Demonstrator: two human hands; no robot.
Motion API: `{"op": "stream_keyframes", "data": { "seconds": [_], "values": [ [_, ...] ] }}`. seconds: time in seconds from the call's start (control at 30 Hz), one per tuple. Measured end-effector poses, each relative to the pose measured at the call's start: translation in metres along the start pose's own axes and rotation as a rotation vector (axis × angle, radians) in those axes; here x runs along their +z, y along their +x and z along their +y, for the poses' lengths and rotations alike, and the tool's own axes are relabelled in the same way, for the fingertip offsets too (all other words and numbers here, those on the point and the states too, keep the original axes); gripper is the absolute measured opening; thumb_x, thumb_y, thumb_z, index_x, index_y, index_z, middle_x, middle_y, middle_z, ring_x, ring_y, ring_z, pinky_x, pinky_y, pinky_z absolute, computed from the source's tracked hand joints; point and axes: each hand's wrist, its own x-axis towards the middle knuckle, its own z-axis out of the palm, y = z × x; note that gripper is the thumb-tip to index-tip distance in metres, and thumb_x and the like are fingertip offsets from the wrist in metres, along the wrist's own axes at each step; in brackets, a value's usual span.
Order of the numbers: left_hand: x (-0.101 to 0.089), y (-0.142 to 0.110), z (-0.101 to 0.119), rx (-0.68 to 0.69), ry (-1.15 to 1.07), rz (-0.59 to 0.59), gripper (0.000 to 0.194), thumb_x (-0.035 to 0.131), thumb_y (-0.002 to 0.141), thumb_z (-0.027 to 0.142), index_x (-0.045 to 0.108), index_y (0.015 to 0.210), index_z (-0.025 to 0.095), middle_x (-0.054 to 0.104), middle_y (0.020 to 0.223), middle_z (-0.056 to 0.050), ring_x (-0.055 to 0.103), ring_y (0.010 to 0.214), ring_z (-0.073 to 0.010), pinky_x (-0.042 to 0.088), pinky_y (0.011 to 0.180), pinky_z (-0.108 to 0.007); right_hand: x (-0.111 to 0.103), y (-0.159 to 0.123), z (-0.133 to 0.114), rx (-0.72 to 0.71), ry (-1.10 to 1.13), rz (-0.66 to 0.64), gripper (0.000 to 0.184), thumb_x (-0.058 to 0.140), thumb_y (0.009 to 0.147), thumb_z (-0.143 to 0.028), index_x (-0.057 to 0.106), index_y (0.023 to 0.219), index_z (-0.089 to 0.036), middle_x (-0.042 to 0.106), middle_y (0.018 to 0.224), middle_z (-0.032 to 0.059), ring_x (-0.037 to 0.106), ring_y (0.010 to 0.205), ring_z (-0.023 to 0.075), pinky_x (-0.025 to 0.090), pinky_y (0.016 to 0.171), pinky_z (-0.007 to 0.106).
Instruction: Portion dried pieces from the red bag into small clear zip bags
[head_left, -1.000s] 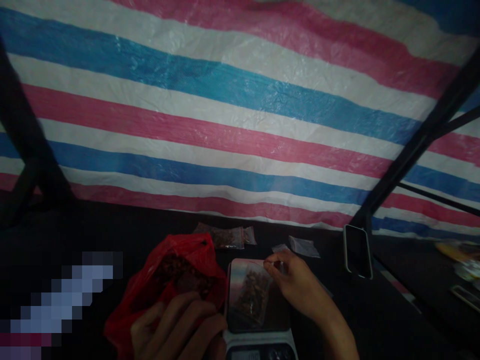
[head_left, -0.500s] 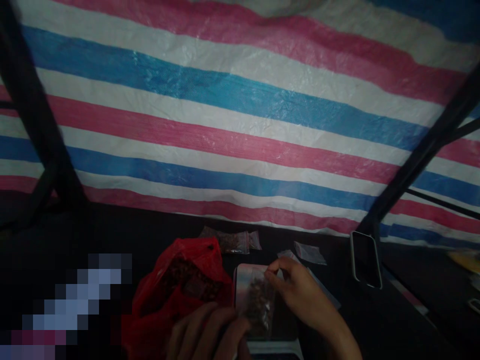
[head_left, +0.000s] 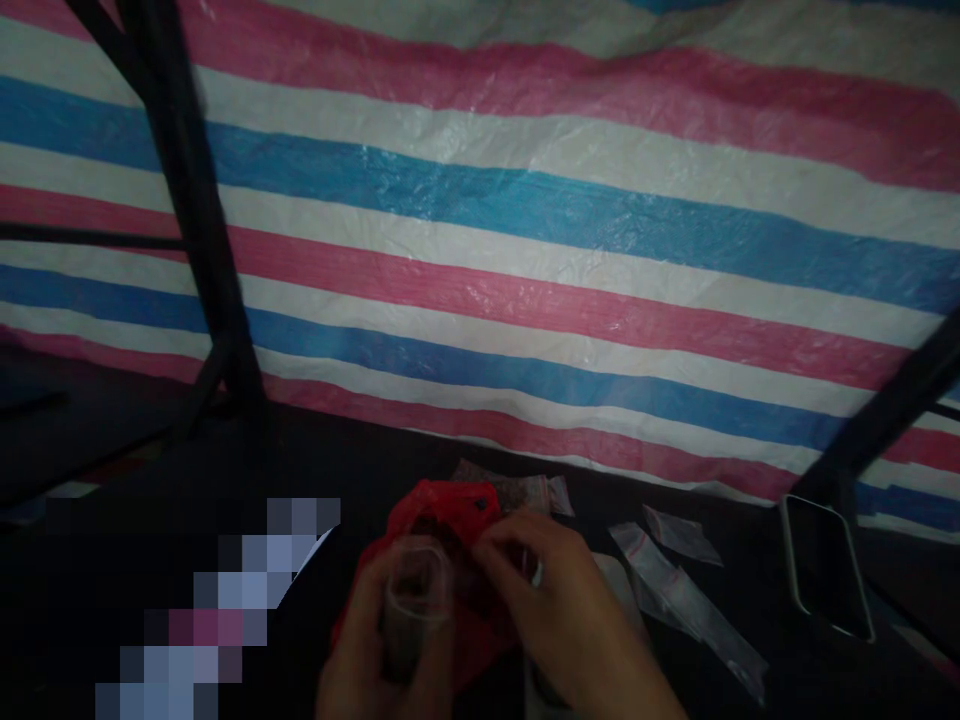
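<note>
My left hand point(head_left: 375, 630) is closed around a small clear zip bag point(head_left: 418, 585), its mouth spread open and facing up. Dark contents show dimly low in the bag. Just to the right, my right hand point(head_left: 566, 600) hangs over the red plastic bag point(head_left: 442, 495) with thumb and fingers drawn together; what they hold, if anything, I cannot make out. Dark reddish pieces fill the red bag, partly covered by both hands. Behind my right wrist, a pale scale point(head_left: 619, 580) is mostly hidden.
Filled zip bags point(head_left: 517, 490) lie behind the red bag. To the right are flat clear zip bags point(head_left: 682, 585) and a phone point(head_left: 829, 570) leaning near a dark post point(head_left: 892, 420). A striped tarp point(head_left: 525, 250) hangs behind the dark table point(head_left: 322, 450).
The zip bag has left the scale and is now in my left hand. My right hand has moved left from the scale to over the red bag. The view has shifted left.
</note>
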Motion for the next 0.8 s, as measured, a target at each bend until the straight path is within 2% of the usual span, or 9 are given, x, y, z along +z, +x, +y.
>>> {"op": "stream_keyframes", "data": {
  "seconds": [0.1,0.17,0.3,0.43,0.5,0.6,0.73,0.8],
  "values": [
    [-0.025,0.022,0.013,-0.031,0.045,0.157,0.042,0.066,0.084,0.063,0.066,0.107,0.028,0.078,0.100,-0.004,0.079,0.091,-0.0284,0.068,0.077,-0.039,0.027,0.005,0.022,0.059,-0.206,-0.087,0.018,0.070,0.090,-0.016,0.083,0.098,-0.025,0.081,0.104,0.0063,0.073,0.098,0.0264,0.050,0.085,0.033],
    [-0.035,0.031,0.012,-0.010,0.088,0.180,0.043,0.067,0.083,0.062,0.065,0.109,0.028,0.075,0.100,-0.004,0.077,0.089,-0.0278,0.068,0.078,-0.040,0.040,0.007,0.031,0.078,-0.282,-0.104,0.024,0.071,0.087,-0.014,0.083,0.106,-0.024,0.081,0.113,0.0099,0.073,0.106,0.0307,0.050,0.091,0.037],
    [-0.047,0.039,-0.002,0.090,0.175,0.014,0.036,0.064,0.090,0.054,0.065,0.115,0.028,0.077,0.105,-0.004,0.078,0.092,-0.0258,0.067,0.078,-0.036,0.044,0.014,0.031,0.075,-0.204,-0.123,0.029,0.070,0.081,-0.007,0.083,0.099,-0.025,0.082,0.108,0.0072,0.074,0.106,0.0300,0.051,0.091,0.037],
    [-0.049,0.043,-0.009,0.265,0.301,-0.125,0.022,0.060,0.094,0.030,0.066,0.115,0.029,0.079,0.102,-0.002,0.079,0.090,-0.0226,0.066,0.074,-0.031,0.029,0.021,0.011,0.055,0.065,-0.120,0.034,0.066,0.078,-0.004,0.081,0.099,-0.026,0.083,0.104,0.0020,0.076,0.097,0.0239,0.055,0.090,0.033],
    [-0.048,0.046,-0.009,0.366,0.402,-0.144,0.027,0.057,0.090,0.019,0.068,0.114,0.028,0.080,0.100,-0.003,0.079,0.089,-0.0234,0.065,0.074,-0.033,0.022,0.021,-0.001,0.025,0.168,-0.131,0.035,0.064,0.079,-0.006,0.081,0.100,-0.027,0.083,0.105,0.0001,0.076,0.097,0.0223,0.056,0.092,0.032],
    [-0.046,0.050,-0.011,0.463,0.574,-0.190,0.037,0.053,0.089,0.012,0.072,0.118,0.024,0.081,0.107,-0.007,0.079,0.095,-0.0267,0.065,0.080,-0.040,0.017,0.016,-0.010,0.026,0.207,-0.133,0.035,0.065,0.077,-0.006,0.081,0.099,-0.028,0.083,0.106,-0.0006,0.076,0.100,0.0225,0.057,0.095,0.033],
    [-0.040,0.053,-0.014,0.559,0.820,-0.264,0.051,0.048,0.090,0.005,0.070,0.134,0.020,0.079,0.117,-0.012,0.077,0.099,-0.0283,0.062,0.086,-0.045,0.026,0.010,0.005,0.040,0.207,-0.185,0.044,0.061,0.074,-0.003,0.080,0.106,-0.026,0.082,0.111,0.0021,0.077,0.101,0.0239,0.059,0.092,0.033],
    [-0.036,0.053,-0.014,0.613,0.926,-0.315,0.058,0.047,0.089,0.001,0.068,0.139,0.020,0.079,0.123,-0.012,0.076,0.105,-0.0301,0.060,0.089,-0.047,0.034,0.009,0.016,0.032,0.166,-0.167,0.047,0.060,0.073,-0.002,0.080,0.108,-0.026,0.081,0.113,0.0036,0.077,0.103,0.0249,0.058,0.093,0.035]
  ]
}}
